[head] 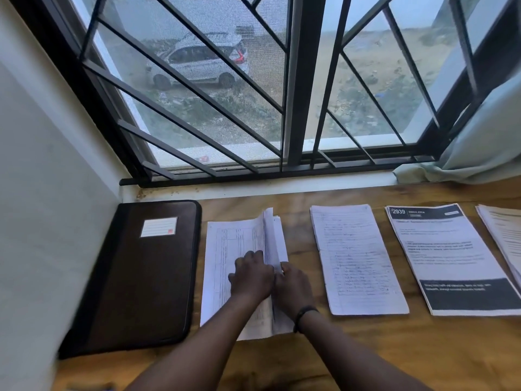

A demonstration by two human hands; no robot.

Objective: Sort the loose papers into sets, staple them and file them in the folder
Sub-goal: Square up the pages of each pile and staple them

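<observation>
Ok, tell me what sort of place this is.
Probably a room in a home or small office, at a wooden desk set against a barred window. The paper sets and a dark folder on it suggest paperwork; a curtain and a parked car outside suggest an upper floor.

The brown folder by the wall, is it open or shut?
Shut. The brown folder lies flat on the table, cover and label facing up; no papers show inside.

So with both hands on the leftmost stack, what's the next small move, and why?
Probably square that stack: the left hand lies on the table-printed sheets and the right hand holds the raised edges, which stand up unevenly. The closed folder lies beside it; no stapler is visible, so aligning likely comes first.
</observation>
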